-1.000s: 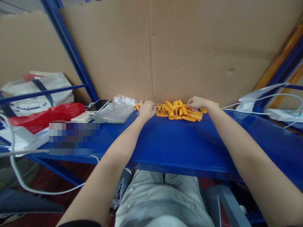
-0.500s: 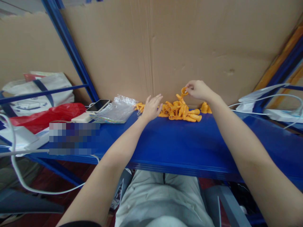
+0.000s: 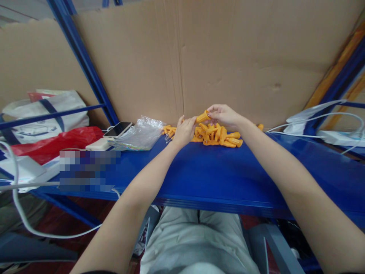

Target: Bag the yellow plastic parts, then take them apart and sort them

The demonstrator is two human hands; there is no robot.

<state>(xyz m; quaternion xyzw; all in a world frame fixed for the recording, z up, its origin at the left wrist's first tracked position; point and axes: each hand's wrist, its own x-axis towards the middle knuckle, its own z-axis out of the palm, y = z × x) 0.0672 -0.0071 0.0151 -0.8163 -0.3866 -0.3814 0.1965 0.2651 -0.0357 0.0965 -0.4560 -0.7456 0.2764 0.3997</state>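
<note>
The right hand (image 3: pixel 225 115) pinches one orange plug (image 3: pixel 203 116) by its end, fingers closed on it, and holds it lifted just above the pile (image 3: pixel 218 135) of like orange plugs. The plug lies nearly level, its free end pointing toward the left hand (image 3: pixel 184 131). That hand is raised at the left edge of the pile, fingers loosely spread and holding nothing, its fingertips just beside the plug's free end; whether they touch it I cannot tell.

The pile sits at the back of the blue surface (image 3: pixel 228 175), against the cardboard (image 3: pixel 228 64). Left of the pile lies a clear plastic bag (image 3: pixel 141 134), touching the pile's outermost plugs. Left of that a phone (image 3: pixel 118 128) rests on a white pack (image 3: pixel 98 143), and farther left still a red bag (image 3: pixel 54 141) lies in front of a white tote (image 3: pixel 42 114). Well to the right of the pile, white cables (image 3: pixel 313 125) run along the surface.
</note>
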